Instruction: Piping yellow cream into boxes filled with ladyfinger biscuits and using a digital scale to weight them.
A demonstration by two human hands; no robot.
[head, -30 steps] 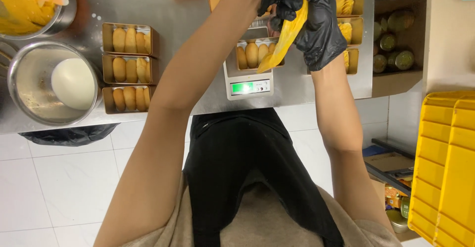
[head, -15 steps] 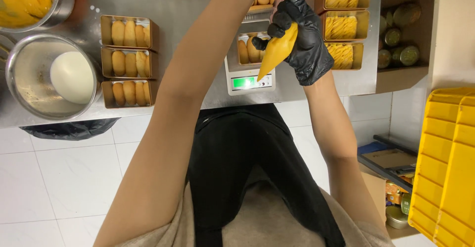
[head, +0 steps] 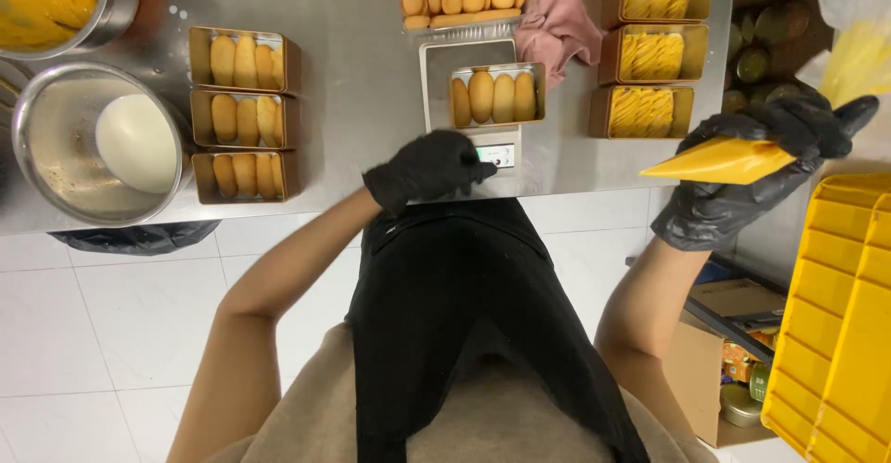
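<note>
My left hand [head: 425, 168], in a black glove, rests at the front of a small kitchen scale [head: 469, 57], one finger by its lit display [head: 492, 154]. On the scale sits a brown paper tray of ladyfinger biscuits [head: 497, 95]. My right hand [head: 742, 177], also gloved in black, grips a piping bag of yellow cream [head: 733, 160], held off the table's right edge with the tip pointing left. Three trays topped with yellow cream [head: 650, 55] stand right of the scale.
Three trays of plain biscuits [head: 243, 113] line the steel table [head: 362, 101] at left, beside a steel bowl of white cream [head: 93, 143] and a bowl of yellow cream [head: 56, 4]. A pink cloth [head: 555, 22] lies behind the scale. Yellow crates [head: 840, 324] stack at right.
My right hand has swung the piping bag from above the scale out to the right. My left hand has come down to the scale's front.
</note>
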